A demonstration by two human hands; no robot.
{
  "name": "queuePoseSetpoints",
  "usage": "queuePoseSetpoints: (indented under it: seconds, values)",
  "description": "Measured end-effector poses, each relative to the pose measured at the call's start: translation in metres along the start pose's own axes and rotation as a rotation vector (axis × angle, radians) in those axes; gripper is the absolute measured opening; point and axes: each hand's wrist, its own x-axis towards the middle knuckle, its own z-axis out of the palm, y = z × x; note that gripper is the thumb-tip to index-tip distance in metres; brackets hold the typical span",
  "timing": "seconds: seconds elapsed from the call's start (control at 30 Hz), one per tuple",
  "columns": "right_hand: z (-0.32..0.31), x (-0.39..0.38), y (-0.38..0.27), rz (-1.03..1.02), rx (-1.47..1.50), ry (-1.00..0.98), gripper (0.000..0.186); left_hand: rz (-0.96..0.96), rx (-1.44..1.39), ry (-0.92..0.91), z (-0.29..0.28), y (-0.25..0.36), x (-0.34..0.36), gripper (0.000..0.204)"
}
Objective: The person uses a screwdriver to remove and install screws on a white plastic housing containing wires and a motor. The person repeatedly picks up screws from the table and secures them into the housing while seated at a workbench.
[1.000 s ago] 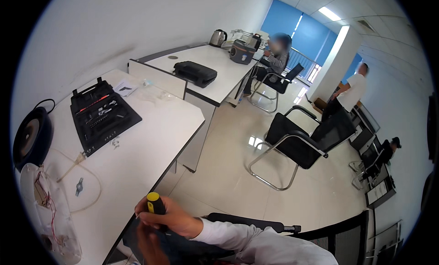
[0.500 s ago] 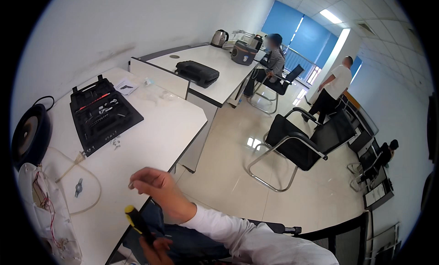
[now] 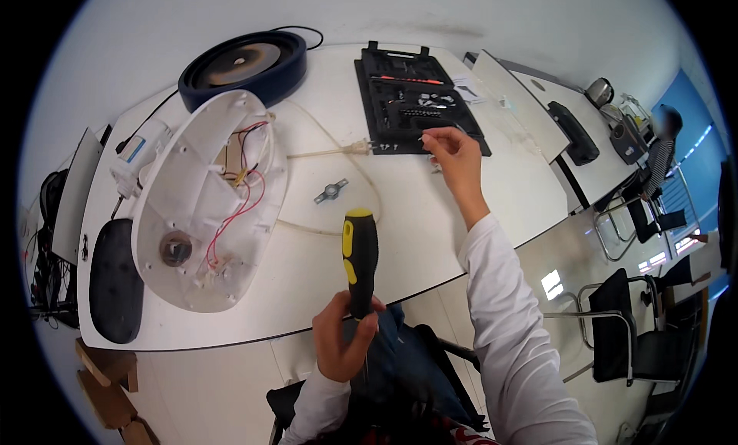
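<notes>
A glossy white surface (image 3: 430,230) filled the middle. At six o'clock, the left hand (image 3: 340,341) curled around the lower handle of an upright black-and-yellow plastic screwdriver (image 3: 360,257), likely light and rigid, best gripped mid-handle. At two o'clock, the right hand (image 3: 459,161) was pinched nearly closed, contents unclear.

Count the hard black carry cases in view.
2. An open case lies on the near table, by the right hand; a closed case rests on the far desk. Others may be hidden.
</notes>
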Motion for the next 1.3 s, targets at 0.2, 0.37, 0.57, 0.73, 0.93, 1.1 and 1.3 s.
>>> queuePoseSetpoints:
  seconds: [0.2,0.37,0.57,0.73,0.93,1.1,1.3]
  values:
    - [0.014,0.01,0.022,-0.197,-0.293,-0.021,0.011,0.057,0.025,0.018,-0.002,0.002,0.017,0.038]
    - [0.025,0.007,0.031,-0.253,-0.365,0.003,0.009,-0.042,-0.023,0.101,0.002,0.001,0.022,0.034]
    - [0.026,0.007,0.03,-0.248,-0.418,-0.026,0.011,-0.043,0.005,0.144,0.003,-0.001,0.023,0.032]
    - [0.025,0.007,0.028,-0.213,-0.451,-0.039,0.011,-0.046,0.015,0.141,0.004,-0.001,0.024,0.032]
    - [0.027,0.007,0.028,-0.228,-0.47,-0.048,0.01,-0.026,0.069,0.153,0.005,-0.002,0.024,0.031]
    - [0.027,0.008,0.031,-0.252,-0.469,-0.044,0.009,-0.066,0.055,0.159,0.007,0.002,0.025,0.03]
    - [0.027,0.007,0.034,-0.247,-0.436,-0.046,0.008,-0.02,0.091,0.18,0.008,-0.001,0.025,0.03]
